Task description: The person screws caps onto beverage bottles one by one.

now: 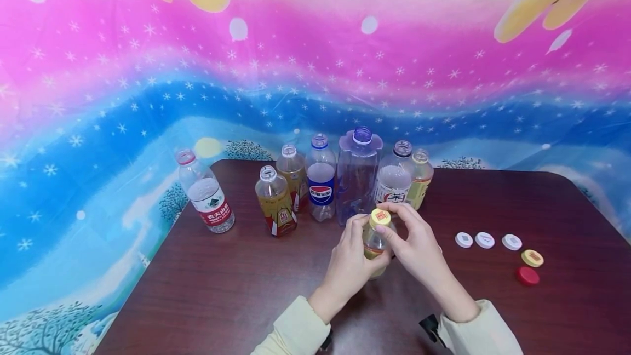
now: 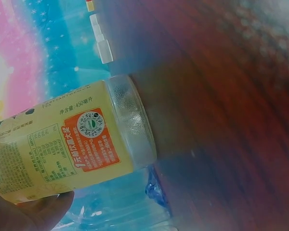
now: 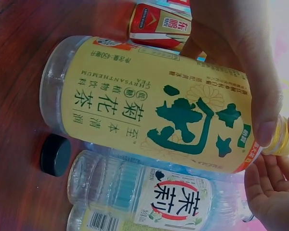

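Note:
A chrysanthemum tea bottle with a yellow label stands upright between both hands near the middle of the table. My left hand grips its body from the left, the thumb across the front. A yellow cap sits on the bottle's mouth, and my right hand pinches it between thumb and fingers. The right wrist view shows the label close up, with the right hand's fingers at the neck. In the left wrist view the bottle's clear base is visible, very near the table.
Uncapped bottles stand behind: a red-label water bottle, two gold-and-red bottles, a cola bottle, a large purple bottle, a jasmine bottle and another yellow-label bottle. Several loose caps lie right; a black cap lies behind.

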The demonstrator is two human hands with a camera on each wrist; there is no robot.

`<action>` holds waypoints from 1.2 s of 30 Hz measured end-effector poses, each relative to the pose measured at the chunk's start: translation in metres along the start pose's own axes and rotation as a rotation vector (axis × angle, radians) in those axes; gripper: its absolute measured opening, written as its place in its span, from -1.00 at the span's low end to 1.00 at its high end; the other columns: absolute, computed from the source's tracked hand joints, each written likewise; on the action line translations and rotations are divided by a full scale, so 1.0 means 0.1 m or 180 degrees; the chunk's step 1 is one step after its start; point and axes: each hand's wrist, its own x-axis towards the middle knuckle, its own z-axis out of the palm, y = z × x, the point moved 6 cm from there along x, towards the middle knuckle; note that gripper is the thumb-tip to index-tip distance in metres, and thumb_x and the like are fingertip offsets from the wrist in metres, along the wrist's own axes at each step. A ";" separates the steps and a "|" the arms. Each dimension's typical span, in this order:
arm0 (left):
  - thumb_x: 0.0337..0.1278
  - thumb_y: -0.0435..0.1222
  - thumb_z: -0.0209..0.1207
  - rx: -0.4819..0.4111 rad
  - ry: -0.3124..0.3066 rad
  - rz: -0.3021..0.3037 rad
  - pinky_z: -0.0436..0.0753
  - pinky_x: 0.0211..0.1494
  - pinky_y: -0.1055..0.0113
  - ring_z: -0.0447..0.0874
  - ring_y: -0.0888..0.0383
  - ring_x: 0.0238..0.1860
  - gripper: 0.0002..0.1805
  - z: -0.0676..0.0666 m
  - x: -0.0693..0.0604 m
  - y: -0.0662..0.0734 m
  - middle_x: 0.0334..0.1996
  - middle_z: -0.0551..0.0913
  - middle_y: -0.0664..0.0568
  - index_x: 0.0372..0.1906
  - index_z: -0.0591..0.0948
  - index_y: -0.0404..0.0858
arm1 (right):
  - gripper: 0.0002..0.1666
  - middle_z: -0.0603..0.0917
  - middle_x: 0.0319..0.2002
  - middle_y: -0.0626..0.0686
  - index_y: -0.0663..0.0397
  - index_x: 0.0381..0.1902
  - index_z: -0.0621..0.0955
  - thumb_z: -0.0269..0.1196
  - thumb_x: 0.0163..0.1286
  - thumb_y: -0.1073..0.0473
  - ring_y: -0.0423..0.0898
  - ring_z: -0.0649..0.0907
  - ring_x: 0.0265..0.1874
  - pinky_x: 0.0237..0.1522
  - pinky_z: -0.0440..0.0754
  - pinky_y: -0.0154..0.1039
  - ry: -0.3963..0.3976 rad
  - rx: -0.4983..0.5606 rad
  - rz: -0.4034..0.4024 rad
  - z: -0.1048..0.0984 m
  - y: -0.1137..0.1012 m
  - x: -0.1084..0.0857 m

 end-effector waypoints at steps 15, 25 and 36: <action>0.00 -0.06 0.36 -0.0020 -0.0129 -0.0178 0.68 0.02 0.15 0.57 0.08 0.10 -0.27 -0.01 0.02 -0.01 0.21 0.42 -0.01 0.23 0.27 -0.15 | -0.63 0.63 -0.19 0.07 0.18 -0.06 0.61 0.37 0.14 0.33 -0.29 0.52 -0.28 -0.30 0.50 -0.45 -0.0030 -0.0001 0.0244 0.00 -0.04 0.05; 0.01 0.03 0.33 -0.0052 -0.0136 -0.0290 0.66 0.03 0.10 0.51 0.08 0.11 -0.28 0.00 -0.02 0.00 0.19 0.40 0.00 0.24 0.33 -0.13 | -0.64 0.64 -0.15 0.06 0.15 -0.07 0.61 0.38 0.13 0.31 -0.22 0.53 -0.21 -0.19 0.49 -0.37 -0.0146 -0.0161 0.0413 -0.03 -0.01 0.03; -0.10 0.10 0.37 0.0270 -0.0228 -0.0390 0.69 -0.16 0.13 0.43 0.08 0.03 -0.17 -0.05 -0.03 -0.03 0.06 0.36 -0.01 0.31 0.29 0.02 | -0.64 0.63 -0.16 0.04 0.14 -0.07 0.61 0.38 0.13 0.31 -0.14 0.55 -0.19 -0.14 0.50 -0.25 -0.0229 -0.0242 0.0389 -0.02 -0.04 0.05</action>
